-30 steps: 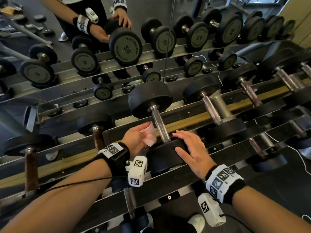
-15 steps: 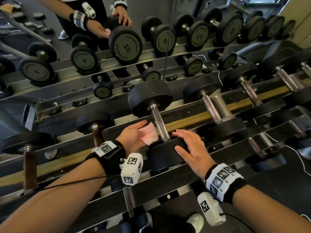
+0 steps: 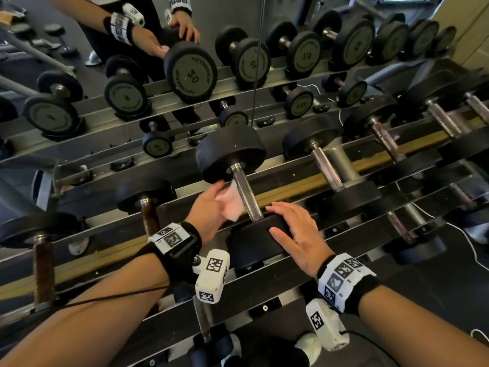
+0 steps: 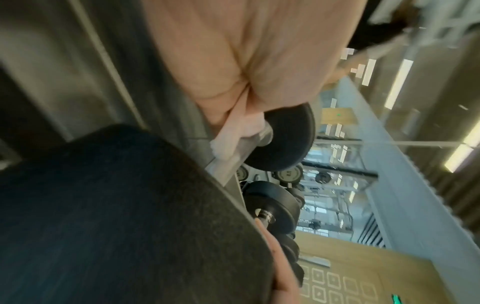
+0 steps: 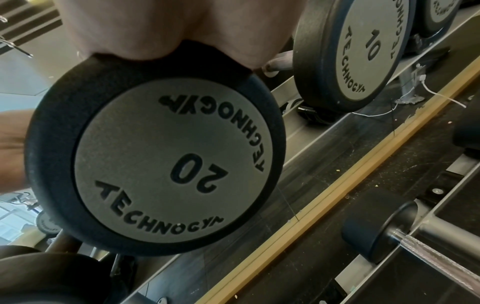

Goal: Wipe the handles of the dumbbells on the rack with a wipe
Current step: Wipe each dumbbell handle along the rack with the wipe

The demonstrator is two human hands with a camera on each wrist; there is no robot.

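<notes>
Left hand (image 3: pixel 209 207) pinches wipe (image 3: pixel 230 202) against handle (image 3: pixel 247 197), which lies between the hands. Right hand (image 3: pixel 296 234) rests flat, fingers straight, on near weight (image 3: pixel 254 242).

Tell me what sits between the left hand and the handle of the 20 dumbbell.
In the head view, the pink wipe lies between the left hand and the handle, pressed against it.

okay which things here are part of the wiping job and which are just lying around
Job: wipe in left hand; 20 dumbbell's handle; right hand resting on its near head; other dumbbells; rack.
Lying about: white cable; mirror.
</notes>
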